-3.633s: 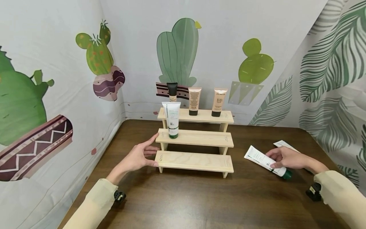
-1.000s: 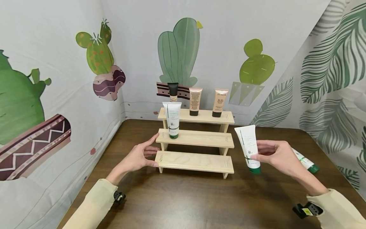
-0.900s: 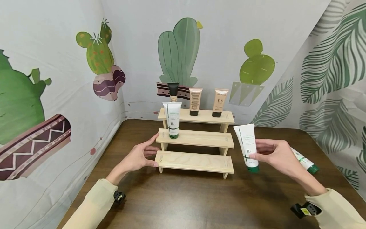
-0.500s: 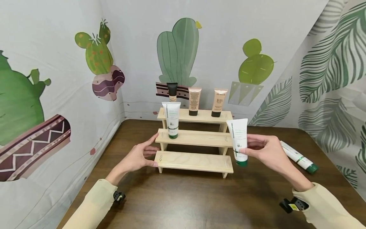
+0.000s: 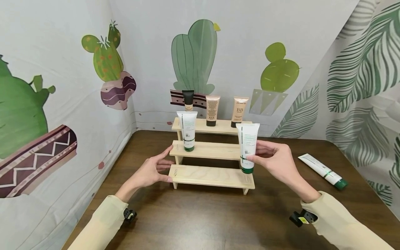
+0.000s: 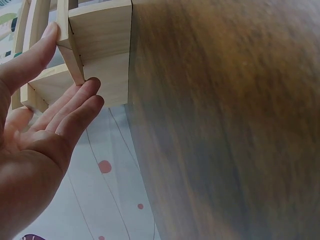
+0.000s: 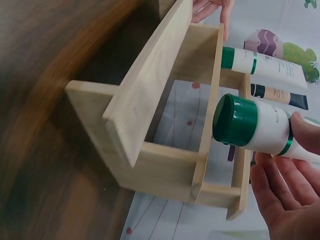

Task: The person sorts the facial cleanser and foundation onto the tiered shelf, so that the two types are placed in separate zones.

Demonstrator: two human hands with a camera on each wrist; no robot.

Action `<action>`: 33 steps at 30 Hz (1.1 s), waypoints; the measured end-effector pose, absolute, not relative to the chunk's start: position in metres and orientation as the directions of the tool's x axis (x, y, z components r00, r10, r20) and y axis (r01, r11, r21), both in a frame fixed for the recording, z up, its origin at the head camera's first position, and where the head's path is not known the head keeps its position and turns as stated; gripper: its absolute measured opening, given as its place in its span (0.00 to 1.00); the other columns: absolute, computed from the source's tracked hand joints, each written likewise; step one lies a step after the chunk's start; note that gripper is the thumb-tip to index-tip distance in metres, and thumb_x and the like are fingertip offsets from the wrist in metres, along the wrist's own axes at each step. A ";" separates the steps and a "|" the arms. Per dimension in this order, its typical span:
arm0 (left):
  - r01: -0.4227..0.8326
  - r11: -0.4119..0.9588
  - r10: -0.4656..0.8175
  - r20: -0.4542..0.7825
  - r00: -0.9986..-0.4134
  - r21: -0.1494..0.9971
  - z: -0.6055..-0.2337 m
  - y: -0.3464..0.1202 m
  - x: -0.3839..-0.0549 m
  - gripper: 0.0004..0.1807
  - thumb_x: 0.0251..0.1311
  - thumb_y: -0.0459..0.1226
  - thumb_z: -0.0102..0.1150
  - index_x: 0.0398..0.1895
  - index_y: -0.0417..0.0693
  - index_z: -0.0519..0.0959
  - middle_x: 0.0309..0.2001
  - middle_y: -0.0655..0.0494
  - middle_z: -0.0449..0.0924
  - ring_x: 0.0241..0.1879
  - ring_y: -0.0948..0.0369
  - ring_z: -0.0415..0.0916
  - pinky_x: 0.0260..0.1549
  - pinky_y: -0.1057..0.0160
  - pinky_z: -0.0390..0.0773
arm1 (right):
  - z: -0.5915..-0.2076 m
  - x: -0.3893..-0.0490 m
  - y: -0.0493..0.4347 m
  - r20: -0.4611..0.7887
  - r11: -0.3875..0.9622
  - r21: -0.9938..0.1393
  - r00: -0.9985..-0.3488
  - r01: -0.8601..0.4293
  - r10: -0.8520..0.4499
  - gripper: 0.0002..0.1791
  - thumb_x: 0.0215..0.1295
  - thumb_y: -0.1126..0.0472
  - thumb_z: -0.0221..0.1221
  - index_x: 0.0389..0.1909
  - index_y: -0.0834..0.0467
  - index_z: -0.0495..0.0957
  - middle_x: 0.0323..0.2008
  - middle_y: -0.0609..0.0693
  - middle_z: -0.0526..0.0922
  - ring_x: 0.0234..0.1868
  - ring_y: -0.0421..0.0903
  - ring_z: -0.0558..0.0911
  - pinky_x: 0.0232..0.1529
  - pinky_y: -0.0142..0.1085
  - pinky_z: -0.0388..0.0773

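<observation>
In the head view my right hand (image 5: 275, 158) pinches a white tube with a green cap (image 5: 248, 146) between thumb and fingers. The tube is upright, cap down, and overlaps the right end of the wooden three-step rack (image 5: 212, 175). In the right wrist view its green cap (image 7: 237, 120) is above the rack's lowest step, beside the middle one. My left hand (image 5: 153, 171) touches the rack's left end, thumb at the lowest step and forefinger at the middle one; the left wrist view shows its fingers (image 6: 75, 107) mostly straight. A matching tube (image 5: 188, 130) stands on the middle step's left end.
On the top step stand a black-capped tube (image 5: 188, 99) and two beige tubes, one plain-lettered (image 5: 212, 110), one marked BB (image 5: 239, 111). Another white tube (image 5: 322, 170) lies on the brown table (image 5: 200, 218) at right. A cactus-print cloth (image 5: 150, 62) hangs behind.
My right hand has picked the white tube up from the table, turned it upright and carried it left to the rack's right end. The left hand has stayed at the rack.
</observation>
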State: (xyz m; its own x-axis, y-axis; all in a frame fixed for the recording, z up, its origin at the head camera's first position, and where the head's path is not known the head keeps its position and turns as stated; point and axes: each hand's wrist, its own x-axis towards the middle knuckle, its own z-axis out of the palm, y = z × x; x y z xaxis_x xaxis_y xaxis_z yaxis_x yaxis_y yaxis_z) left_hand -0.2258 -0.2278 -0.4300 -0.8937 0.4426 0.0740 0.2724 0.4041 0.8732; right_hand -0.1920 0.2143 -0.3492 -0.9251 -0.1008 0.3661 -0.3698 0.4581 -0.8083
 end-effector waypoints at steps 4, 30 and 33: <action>0.269 0.409 0.439 0.071 -0.896 0.872 -0.430 -0.228 -0.225 0.65 0.48 0.24 0.82 0.87 0.58 0.52 0.59 0.33 0.81 0.59 0.40 0.81 0.60 0.42 0.80 | -0.350 -0.199 0.202 0.359 0.421 -0.830 -0.928 -0.366 -0.099 0.28 0.54 0.62 0.81 0.57 0.64 0.87 0.43 0.57 0.91 0.39 0.42 0.90 0.39 0.27 0.85; 0.269 0.408 0.439 0.071 -0.896 0.872 -0.429 -0.228 -0.225 0.66 0.48 0.24 0.82 0.87 0.58 0.53 0.59 0.32 0.81 0.59 0.40 0.81 0.60 0.42 0.80 | -0.365 -0.245 0.130 0.455 0.246 -0.858 -0.889 -0.452 -0.047 0.28 0.55 0.64 0.81 0.58 0.62 0.86 0.43 0.56 0.91 0.43 0.51 0.90 0.47 0.33 0.87; 0.266 0.400 0.439 0.072 -0.896 0.877 -0.429 -0.227 -0.224 0.65 0.47 0.24 0.82 0.87 0.57 0.53 0.59 0.32 0.81 0.59 0.40 0.81 0.60 0.42 0.80 | -0.367 -0.248 0.126 0.447 0.232 -0.865 -0.893 -0.445 -0.047 0.28 0.55 0.64 0.81 0.57 0.62 0.86 0.44 0.56 0.91 0.44 0.51 0.90 0.47 0.34 0.87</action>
